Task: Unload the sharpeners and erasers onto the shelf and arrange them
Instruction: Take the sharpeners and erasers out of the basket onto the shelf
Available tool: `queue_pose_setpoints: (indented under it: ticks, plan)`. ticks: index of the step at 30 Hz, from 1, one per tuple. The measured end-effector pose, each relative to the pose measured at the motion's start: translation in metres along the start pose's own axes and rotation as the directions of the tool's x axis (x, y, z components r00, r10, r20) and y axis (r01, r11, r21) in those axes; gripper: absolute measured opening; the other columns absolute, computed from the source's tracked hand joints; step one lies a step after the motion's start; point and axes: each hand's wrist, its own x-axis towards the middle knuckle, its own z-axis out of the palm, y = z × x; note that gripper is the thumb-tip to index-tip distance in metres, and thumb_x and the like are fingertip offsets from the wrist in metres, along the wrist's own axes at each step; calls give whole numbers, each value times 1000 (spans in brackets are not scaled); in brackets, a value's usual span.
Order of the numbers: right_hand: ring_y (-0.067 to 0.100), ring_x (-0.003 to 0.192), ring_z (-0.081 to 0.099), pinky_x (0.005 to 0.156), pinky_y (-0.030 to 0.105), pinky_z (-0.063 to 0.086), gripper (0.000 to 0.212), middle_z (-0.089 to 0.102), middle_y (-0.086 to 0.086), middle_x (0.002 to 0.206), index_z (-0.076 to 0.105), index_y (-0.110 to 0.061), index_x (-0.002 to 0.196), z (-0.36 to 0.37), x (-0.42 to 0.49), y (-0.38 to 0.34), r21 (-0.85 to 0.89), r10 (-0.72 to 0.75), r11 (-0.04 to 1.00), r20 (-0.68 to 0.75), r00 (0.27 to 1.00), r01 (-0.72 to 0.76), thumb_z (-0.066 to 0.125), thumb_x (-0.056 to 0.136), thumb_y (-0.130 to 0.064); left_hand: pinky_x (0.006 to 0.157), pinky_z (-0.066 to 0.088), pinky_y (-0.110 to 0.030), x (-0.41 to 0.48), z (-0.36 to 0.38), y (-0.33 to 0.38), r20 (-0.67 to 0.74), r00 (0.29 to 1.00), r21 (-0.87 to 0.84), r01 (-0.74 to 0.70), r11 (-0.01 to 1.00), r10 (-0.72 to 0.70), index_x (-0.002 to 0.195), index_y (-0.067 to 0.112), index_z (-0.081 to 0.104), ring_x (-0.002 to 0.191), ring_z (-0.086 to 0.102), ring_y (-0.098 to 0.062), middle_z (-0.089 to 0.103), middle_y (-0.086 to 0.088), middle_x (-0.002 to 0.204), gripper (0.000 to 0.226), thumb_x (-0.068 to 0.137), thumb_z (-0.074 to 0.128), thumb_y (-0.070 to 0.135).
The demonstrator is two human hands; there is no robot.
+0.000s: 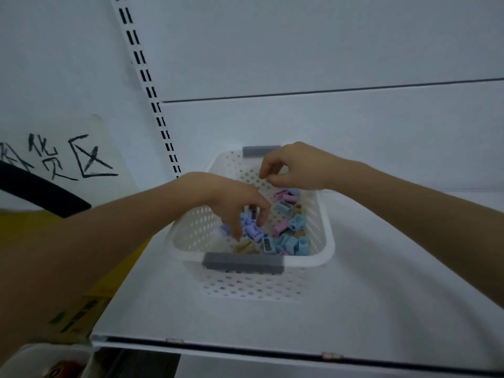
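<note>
Left grip (231, 199) dips into the white perforated plastic basket (327, 241) mid white shelf (381, 296), pinching lilac plastic sharpeners (252, 229) — likely to lift them out. Right grip (291, 167) is curled above the far rim — contents unclear.

Left hand (234, 203), right hand (289, 167): fingers curled

A single wide-angle view, worn on the head, looks forward and down from close above the white shelf (354, 309). The shelf's front edge crosses the bottom of the frame and the back panel (300, 50) fills the top. The left hand (234, 203) and right hand (289, 165) enter from the sides, mid-frame.
</note>
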Motion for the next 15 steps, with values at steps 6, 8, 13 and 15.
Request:
queue_pose_setpoints:
  ticks: [6, 8, 13, 15]
  plan:
    - [15, 99, 59, 89, 29, 46, 22, 65, 2, 109, 64, -15, 107, -5, 0, -3, -84, -3, 996, 18, 1000, 5, 58, 87, -19, 88, 39, -29, -10, -9, -3, -88, 996, 15, -7, 1000, 8, 106, 19, 55, 101, 44, -18, 43, 2, 103, 38, 73, 72, 10]
    - [16, 100, 58, 90, 31, 46, 23, 64, 3, 111, 63, -15, 109, -11, 1, -6, -128, -1, 992, 0, 1000, 1, 57, 86, -17, 92, 42, -34, -17, -19, -9, -149, 989, 9, -3, 1000, 4, 99, 26, 53, 102, 46, -19, 45, 4, 103, 37, 72, 73, 10]
    - [10, 101, 51, 84, 22, 38, 36, 56, -5, 115, 55, -23, 118, -37, 2, -27, -221, 73, 975, 340, 938, 5, 64, 83, -28, 95, 43, -30, -35, -36, -20, -325, 944, -100, 28, 995, -59, 105, 25, 55, 104, 47, -17, 45, 3, 107, 37, 75, 73, 12]
    - [11, 113, 45, 88, 23, 34, 57, 46, -8, 121, 44, -29, 130, -34, 0, -41, -334, 196, 943, 582, 789, 12, 67, 79, -42, 95, 43, -29, -35, -35, -20, -352, 934, -118, 24, 993, -64, 101, 28, 53, 104, 47, -16, 45, 4, 108, 36, 76, 73, 12]
